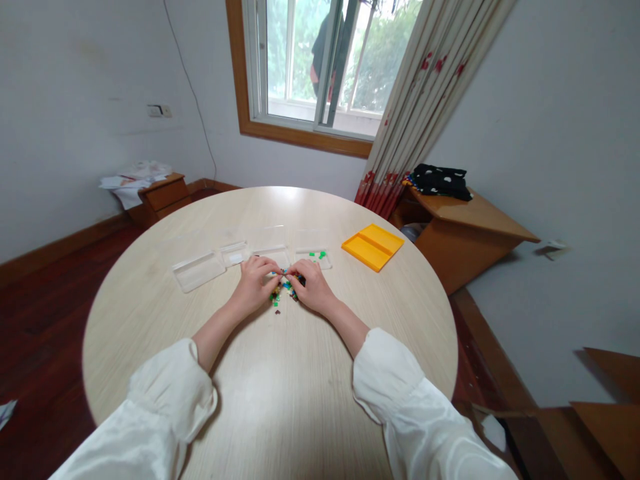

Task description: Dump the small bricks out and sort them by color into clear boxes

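Observation:
A small heap of colourful little pieces [287, 287], which look like tiny building bricks in blue, green, yellow and dark brown, lies on the table between my hands. My left hand [254, 285] bends over the heap from the left, thumb and fingers pinched together. From the right, my right hand [314, 288] does likewise, its fingertips nearly meeting the left ones. Whatever is between the fingertips is too small to make out. One dark brown piece [278, 312] lies apart, nearer to me. Several green pieces [321, 255] sit in a clear box [327, 265] just beyond my right hand.
A long clear box [199, 272], a smaller clear box [234, 253] and another clear box [270, 252] line the far side of the round table [280, 400]. An orange open case [373, 247] lies at right. Beyond stands a wooden cabinet [450, 227].

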`<state>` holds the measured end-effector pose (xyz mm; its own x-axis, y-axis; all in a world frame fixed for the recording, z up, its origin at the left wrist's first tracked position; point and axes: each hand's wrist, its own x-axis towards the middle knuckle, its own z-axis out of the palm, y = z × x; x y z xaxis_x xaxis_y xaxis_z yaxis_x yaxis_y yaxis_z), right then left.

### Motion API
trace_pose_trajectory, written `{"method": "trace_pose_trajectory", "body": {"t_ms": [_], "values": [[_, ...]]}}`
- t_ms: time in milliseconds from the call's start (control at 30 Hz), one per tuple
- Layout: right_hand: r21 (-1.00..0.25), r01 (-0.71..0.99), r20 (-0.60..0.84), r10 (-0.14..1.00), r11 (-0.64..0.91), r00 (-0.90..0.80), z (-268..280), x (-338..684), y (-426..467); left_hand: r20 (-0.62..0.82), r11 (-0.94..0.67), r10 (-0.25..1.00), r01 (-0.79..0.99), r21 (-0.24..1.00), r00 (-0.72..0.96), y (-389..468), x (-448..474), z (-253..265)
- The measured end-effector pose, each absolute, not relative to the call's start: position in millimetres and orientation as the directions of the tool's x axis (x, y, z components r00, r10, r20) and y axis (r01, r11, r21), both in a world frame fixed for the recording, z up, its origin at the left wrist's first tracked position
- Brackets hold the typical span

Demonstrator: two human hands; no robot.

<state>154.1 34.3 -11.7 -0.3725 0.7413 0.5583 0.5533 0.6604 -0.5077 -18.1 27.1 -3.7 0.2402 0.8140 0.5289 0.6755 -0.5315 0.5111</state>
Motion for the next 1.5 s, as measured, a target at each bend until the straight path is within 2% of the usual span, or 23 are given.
{"method": "trace_pose_trajectory", "body": {"t_ms": [333, 433, 600, 733, 1000, 1267, 1367, 1500], "values": [[-0.511, 0.559, 0.560, 0.746, 0.653, -0.360, -13, 154, 35, 0.526, -0.504, 0.828, 0.667, 0.548, 0.193, 27, -17, -3], [-0.515, 0.562, 0.571, 0.748, 0.647, -0.338, -13, 155, 36, 0.543, -0.462, 0.833, 0.675, 0.575, 0.108, 30, -20, -5], [-0.505, 0.563, 0.579, 0.741, 0.654, -0.341, -13, 154, 36, 0.536, -0.291, 0.838, 0.747, 0.598, -0.103, 39, -32, -7], [-0.508, 0.564, 0.574, 0.744, 0.651, -0.342, -12, 154, 36, 0.517, -0.215, 0.840, 0.775, 0.595, -0.165, 42, -36, -10], [-0.499, 0.570, 0.542, 0.748, 0.653, -0.383, -13, 154, 35, 0.462, -0.134, 0.862, 0.785, 0.605, -0.209, 45, -37, -13], [-0.427, 0.631, 0.452, 0.757, 0.648, -0.472, -16, 153, 33, 0.431, -0.102, 0.876, 0.792, 0.602, -0.215, 42, -34, -7], [-0.401, 0.645, 0.431, 0.756, 0.650, -0.493, -16, 153, 32, 0.437, -0.141, 0.882, 0.786, 0.601, -0.175, 40, -33, -5], [-0.378, 0.657, 0.415, 0.753, 0.653, -0.511, -14, 153, 31, 0.482, -0.285, 0.875, 0.756, 0.590, -0.046, 39, -31, -7]]}}
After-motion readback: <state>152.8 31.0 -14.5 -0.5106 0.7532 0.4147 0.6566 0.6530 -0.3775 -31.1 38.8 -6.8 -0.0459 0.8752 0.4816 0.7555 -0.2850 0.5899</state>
